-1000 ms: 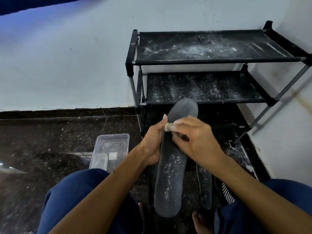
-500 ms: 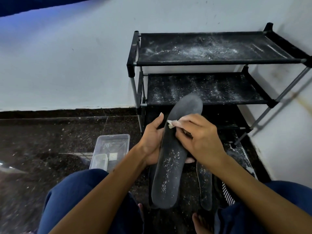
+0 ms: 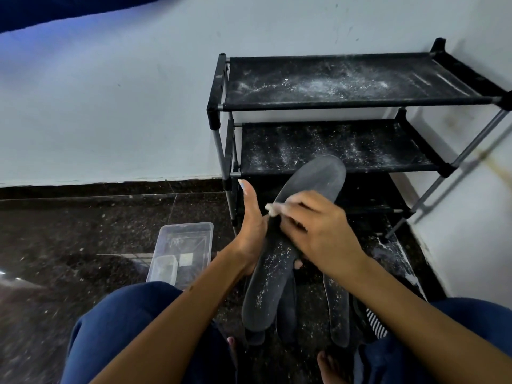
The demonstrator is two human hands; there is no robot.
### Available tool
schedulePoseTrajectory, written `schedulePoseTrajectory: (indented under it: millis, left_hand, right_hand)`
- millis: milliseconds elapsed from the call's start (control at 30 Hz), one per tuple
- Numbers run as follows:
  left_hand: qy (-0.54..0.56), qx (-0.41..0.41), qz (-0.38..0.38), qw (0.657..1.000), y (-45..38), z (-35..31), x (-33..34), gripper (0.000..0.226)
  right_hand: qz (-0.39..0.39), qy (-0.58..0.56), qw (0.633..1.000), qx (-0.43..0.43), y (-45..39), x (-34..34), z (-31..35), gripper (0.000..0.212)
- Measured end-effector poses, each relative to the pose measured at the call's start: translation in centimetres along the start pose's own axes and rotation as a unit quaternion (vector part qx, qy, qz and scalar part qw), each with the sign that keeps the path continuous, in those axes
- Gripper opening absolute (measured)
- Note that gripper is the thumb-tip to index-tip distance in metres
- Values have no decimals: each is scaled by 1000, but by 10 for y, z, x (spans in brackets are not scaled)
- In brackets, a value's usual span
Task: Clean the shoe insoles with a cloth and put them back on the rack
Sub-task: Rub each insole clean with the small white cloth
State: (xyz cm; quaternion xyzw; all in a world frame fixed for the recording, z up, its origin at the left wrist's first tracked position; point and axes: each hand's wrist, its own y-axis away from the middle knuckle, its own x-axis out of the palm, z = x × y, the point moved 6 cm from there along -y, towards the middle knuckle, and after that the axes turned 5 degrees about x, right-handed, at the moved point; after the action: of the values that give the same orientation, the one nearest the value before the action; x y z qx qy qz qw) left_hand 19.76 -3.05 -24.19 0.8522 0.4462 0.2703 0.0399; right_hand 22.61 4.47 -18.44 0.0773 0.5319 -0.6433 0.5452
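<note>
Because the left hand only cradles the raised insole from its left edge, thumb extended, I judge a hard stroke could tip it onto the floor beneath. My right hand, curled, pinches the cloth against its middle; powder remains toward the heel.

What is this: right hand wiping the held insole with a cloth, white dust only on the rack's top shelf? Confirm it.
Not quite. The head view shows white dust on the rack's top shelf and on the middle shelf too. The rest holds: the right hand wipes the held insole with a cloth.
</note>
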Motion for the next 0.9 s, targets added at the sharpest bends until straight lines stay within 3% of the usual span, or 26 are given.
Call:
schedulePoseTrajectory:
  millis: [100, 267, 467, 600, 700, 833, 900]
  left_hand:
    - [-27, 7, 36, 999, 1, -1, 9, 106]
    - [-88, 79, -27, 993, -3, -2, -1, 96]
    - [19, -8, 18, 1000, -6, 8, 3, 103]
    - [63, -10, -19, 998, -12, 6, -10, 111]
    - [95, -25, 5, 995, -13, 1, -11, 121]
    - [87, -20, 0, 996, -12, 2, -12, 105]
    - [83, -6, -14, 996, -11, 2, -16, 95]
  right_hand:
    - [-50, 50, 997, 40, -8, -7, -9, 26]
    - [12, 45, 999, -13, 5, 11, 11, 22]
    - [-42, 35, 998, 33, -8, -9, -6, 19]
    - [31, -35, 999, 20, 4, 3, 6, 18]
    - [103, -87, 991, 14, 9, 11, 12, 17]
    - [187, -82, 979, -24, 15, 19, 22, 15]
    - [181, -76, 980, -27, 12, 12, 22, 14]
